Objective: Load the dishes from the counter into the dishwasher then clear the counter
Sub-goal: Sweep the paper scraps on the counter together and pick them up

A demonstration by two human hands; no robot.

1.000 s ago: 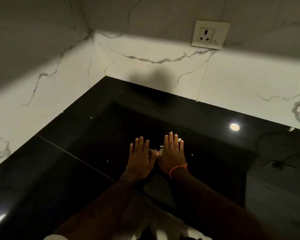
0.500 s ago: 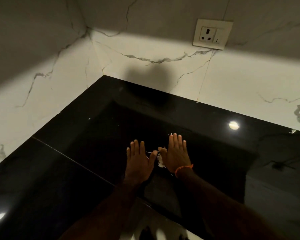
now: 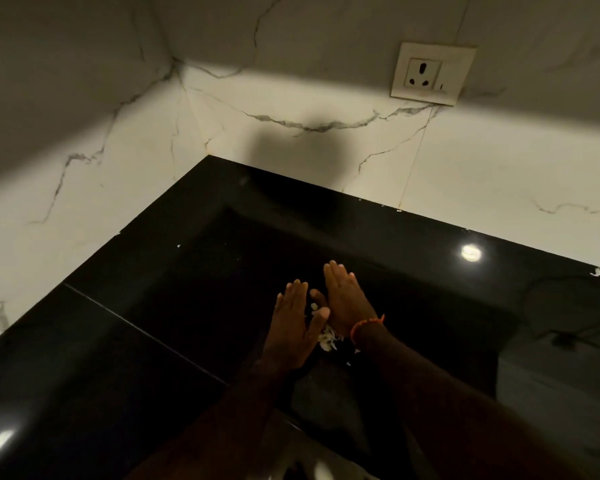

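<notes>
The left hand (image 3: 293, 322) and right hand (image 3: 349, 301), fingers straight, have been drawn closer together, white scraps (image 3: 327, 337) heaped between them on the table (image 3: 153, 289).

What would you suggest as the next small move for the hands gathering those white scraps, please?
Probably drag the pile toward the counter's near edge: both the left hand and the right hand lie flat on the black counter, with the white scraps bunched between them.
</notes>
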